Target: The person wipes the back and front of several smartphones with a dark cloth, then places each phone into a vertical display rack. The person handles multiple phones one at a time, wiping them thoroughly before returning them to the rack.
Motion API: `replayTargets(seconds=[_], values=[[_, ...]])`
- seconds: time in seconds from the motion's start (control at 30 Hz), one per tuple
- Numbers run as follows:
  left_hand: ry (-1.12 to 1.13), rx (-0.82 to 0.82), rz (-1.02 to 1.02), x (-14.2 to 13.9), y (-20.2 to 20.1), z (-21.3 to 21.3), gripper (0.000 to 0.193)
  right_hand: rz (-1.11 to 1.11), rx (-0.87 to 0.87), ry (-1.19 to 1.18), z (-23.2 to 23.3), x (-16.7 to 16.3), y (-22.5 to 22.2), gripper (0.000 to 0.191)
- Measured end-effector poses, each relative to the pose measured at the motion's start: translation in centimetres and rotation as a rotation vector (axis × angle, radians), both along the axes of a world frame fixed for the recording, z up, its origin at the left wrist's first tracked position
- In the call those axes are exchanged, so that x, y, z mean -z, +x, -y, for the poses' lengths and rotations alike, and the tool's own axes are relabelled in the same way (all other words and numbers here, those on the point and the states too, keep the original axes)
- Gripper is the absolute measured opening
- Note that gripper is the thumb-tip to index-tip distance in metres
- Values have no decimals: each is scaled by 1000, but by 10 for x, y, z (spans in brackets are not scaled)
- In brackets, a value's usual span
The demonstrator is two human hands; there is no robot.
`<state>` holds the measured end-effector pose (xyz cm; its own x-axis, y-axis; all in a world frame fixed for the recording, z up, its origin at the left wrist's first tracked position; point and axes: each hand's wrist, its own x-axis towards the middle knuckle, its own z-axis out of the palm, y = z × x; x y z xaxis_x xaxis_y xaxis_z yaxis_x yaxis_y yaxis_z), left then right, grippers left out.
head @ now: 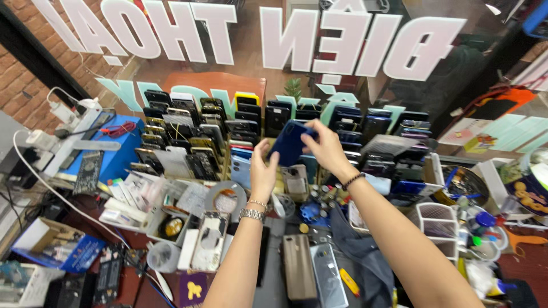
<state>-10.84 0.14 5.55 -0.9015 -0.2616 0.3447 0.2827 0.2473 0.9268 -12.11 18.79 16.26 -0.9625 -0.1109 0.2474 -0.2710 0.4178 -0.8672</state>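
A dark blue phone (290,142) is held up, tilted, above the rows of upright phones (228,137) racked at the back of the desk (274,268). The right hand (328,149) grips its upper edge from two o'clock, fingers pinching it; the left hand (264,171) meets its lower corner from seven o'clock, fingers loosely curled against it. Judging by this, the phone is being handled just over the rack. Setting it into a slot would call for squaring it upright first. A phone with its back removed (210,239) lies at seven o'clock.
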Motion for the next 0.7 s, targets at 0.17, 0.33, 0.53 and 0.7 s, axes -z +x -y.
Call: replayTargets(seconds=[0.17, 0.33, 0.53, 0.7], values=[[81, 126, 97, 27, -58, 24, 54, -116, 58, 164, 39, 9, -56, 24], [42, 212, 163, 55, -92, 21, 57, -175, 36, 302, 47, 35, -90, 23], [-143, 309, 220, 53, -73, 9, 45, -124, 15, 438, 38, 86, -122, 20], [-627, 357, 148, 40, -42, 9, 29, -45, 21, 528, 39, 101, -138, 21]])
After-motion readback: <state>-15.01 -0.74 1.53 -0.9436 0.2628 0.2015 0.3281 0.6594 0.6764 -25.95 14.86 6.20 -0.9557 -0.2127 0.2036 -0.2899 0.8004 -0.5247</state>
